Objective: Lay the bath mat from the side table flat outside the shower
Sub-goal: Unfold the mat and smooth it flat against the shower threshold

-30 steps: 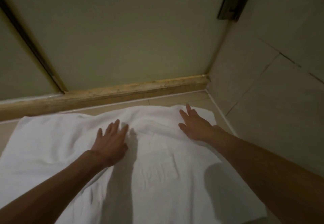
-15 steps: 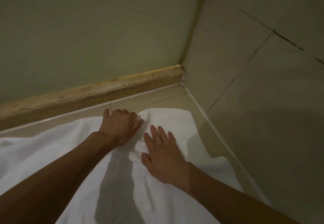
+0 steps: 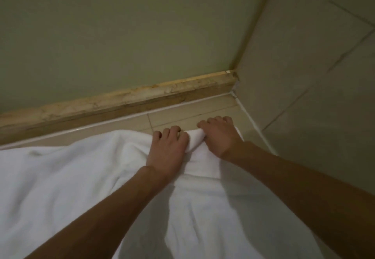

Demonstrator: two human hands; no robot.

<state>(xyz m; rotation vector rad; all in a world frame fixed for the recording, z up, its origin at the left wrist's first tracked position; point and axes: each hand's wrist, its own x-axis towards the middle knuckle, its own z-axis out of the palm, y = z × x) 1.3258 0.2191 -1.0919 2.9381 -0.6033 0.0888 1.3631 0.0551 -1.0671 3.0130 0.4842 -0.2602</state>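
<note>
Head view (the only 1): the white bath mat [image 3: 81, 177] lies rumpled on the tiled floor [image 3: 182, 116], its far edge just short of the brown kerb [image 3: 121, 100] and running roughly along it. Both hands sit at that far edge, close beside each other. The left hand [image 3: 168, 149] has its fingers curled down over the edge, grasping the cloth. The right hand [image 3: 221, 137] also grips the edge with bent fingers, at the mat's corner nearest the kerb's right end. A raised fold of mat is bunched between the 2 hands. 0.5 s ago the right hand lay flat, fingers spread, further back from the kerb; it has since slid up to the edge and clenched.
</note>
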